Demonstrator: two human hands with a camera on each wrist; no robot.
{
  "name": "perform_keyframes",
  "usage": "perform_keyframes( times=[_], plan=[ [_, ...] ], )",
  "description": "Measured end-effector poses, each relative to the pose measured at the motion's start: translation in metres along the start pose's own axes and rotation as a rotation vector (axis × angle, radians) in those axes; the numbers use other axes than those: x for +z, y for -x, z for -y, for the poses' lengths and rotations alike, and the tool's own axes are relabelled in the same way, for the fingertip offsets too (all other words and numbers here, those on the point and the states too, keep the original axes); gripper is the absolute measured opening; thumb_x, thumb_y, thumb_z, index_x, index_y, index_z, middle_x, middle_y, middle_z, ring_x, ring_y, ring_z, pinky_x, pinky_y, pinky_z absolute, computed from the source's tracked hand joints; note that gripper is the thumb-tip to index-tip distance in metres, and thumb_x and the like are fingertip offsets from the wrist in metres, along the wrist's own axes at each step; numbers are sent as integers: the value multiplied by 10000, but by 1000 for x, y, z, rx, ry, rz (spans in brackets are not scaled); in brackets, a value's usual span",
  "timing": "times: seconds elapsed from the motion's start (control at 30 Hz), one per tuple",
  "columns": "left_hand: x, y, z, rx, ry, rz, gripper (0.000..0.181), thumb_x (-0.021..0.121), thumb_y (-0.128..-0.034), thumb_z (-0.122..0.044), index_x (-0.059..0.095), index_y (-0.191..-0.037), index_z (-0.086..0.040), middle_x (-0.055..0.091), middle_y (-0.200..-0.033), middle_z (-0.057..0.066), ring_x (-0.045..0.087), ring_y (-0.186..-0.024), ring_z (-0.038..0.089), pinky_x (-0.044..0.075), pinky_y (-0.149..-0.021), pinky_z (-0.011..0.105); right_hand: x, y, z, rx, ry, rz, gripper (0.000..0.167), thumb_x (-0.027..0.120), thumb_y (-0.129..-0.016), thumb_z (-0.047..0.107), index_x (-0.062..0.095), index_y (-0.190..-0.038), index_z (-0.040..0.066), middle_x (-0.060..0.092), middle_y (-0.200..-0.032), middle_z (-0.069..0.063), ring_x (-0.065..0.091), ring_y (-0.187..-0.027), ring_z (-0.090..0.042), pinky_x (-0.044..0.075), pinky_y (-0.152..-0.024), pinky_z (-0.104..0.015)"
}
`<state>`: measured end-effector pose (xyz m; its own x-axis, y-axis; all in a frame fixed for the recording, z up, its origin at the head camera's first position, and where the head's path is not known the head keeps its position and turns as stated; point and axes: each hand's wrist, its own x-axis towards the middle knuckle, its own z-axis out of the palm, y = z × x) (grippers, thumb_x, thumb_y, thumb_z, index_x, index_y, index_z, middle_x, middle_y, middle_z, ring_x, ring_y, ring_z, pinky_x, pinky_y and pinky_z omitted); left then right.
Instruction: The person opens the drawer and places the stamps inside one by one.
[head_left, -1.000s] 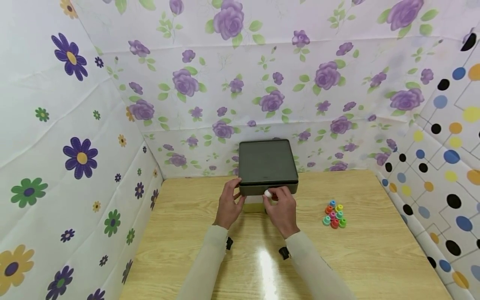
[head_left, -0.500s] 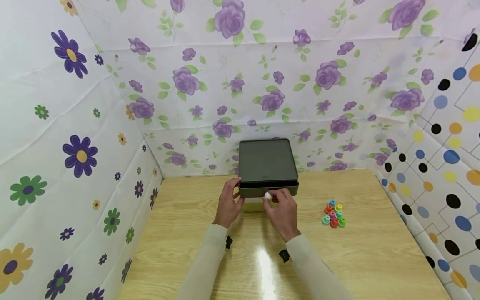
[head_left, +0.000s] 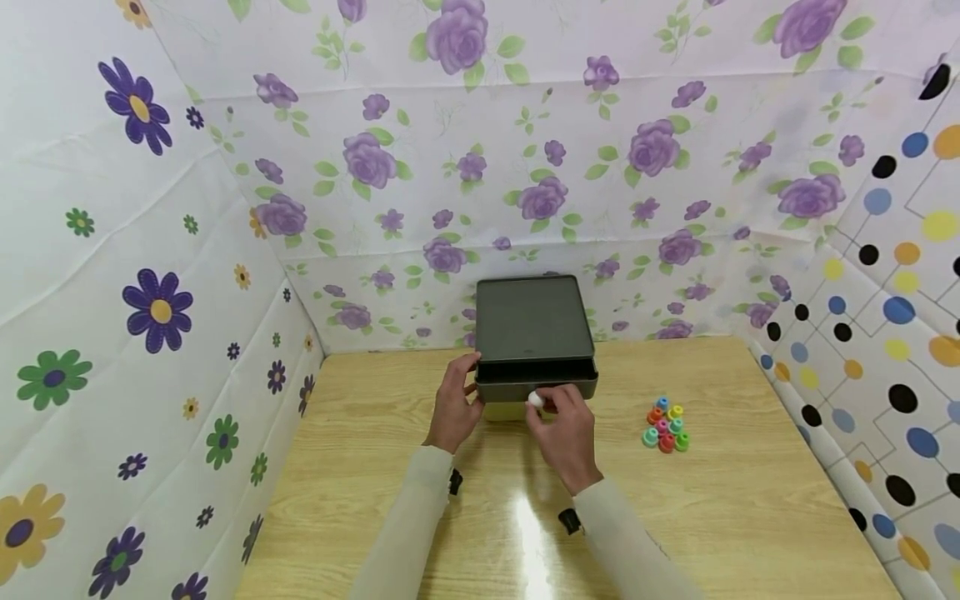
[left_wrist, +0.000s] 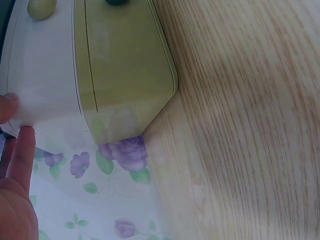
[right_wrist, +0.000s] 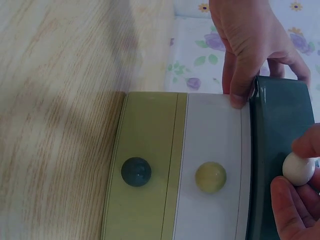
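A small three-drawer cabinet [head_left: 532, 317] with a dark grey-green top stands at the back of the table. Its dark top drawer [head_left: 502, 391] is pulled partway out, leaving a gap behind the front. My right hand [head_left: 567, 433] pinches that drawer's round white knob [right_wrist: 298, 169] between thumb and fingers. At the cabinet's left front corner my left hand [head_left: 453, 412] grips, its thumb on the front edge and fingers along the side. Below, in the right wrist view, are the white middle drawer [right_wrist: 212, 135] with a yellow knob [right_wrist: 210, 177] and the yellow-green bottom drawer [right_wrist: 150, 130] with a dark knob [right_wrist: 136, 172].
Several small colourful peg-like pieces [head_left: 665, 427] are grouped on the wooden table [head_left: 712, 517] to the cabinet's right. Behind the cabinet hangs a flowered cloth [head_left: 390, 275]. Patterned cloths also line the left and right sides.
The top drawer has slid out towards me, widening the dark gap behind its front. My right hand has drawn back with the knob; my left hand has stayed at the corner.
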<state>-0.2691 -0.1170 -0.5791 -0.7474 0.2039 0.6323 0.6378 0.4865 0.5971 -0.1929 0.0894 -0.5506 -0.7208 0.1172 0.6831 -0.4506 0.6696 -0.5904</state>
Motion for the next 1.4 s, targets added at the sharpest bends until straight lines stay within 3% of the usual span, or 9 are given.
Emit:
perform_keyframes(
  times=[0.47,0.83,1.07,1.23,1.4],
  plan=[
    [-3,-1,4,40,-2,20,837,687,-862,242,443,-1549,-169,511,-1477,156,622,-1300,360,635,-887,391,-6,10,5,-10,15,7,208,879,-853,87,755,-1014,46,647,-989,-87,695,-842,-191,639,-723,-353],
    [-11,-3,6,35,32,79,840,647,-883,248,431,-1572,-183,508,-1493,152,611,-1330,369,637,-880,418,-9,15,5,-13,-4,5,214,880,-854,88,752,-1023,58,643,-991,-85,706,-840,-242,639,-727,-374],
    [-21,-7,6,37,99,128,679,590,-990,163,450,-1569,-163,520,-1473,156,631,-1310,365,642,-873,388,-11,17,6,1,-9,17,230,887,-842,74,754,-1030,64,642,-1003,-86,700,-851,-231,640,-739,-382],
    [-26,-9,4,-40,215,167,528,512,-1089,18,469,-1569,-200,534,-1462,138,613,-1321,401,636,-900,401,-12,17,6,-25,15,0,229,889,-844,91,751,-1024,60,648,-1002,-79,692,-852,-178,630,-734,-329],
    [-28,-11,1,-152,311,163,469,535,-1110,-102,498,-1552,-255,564,-1468,85,607,-1348,333,629,-926,428,-13,17,7,-23,-4,15,200,858,-882,106,746,-1041,63,645,-1013,-88,702,-859,-228,636,-747,-358]
  ],
)
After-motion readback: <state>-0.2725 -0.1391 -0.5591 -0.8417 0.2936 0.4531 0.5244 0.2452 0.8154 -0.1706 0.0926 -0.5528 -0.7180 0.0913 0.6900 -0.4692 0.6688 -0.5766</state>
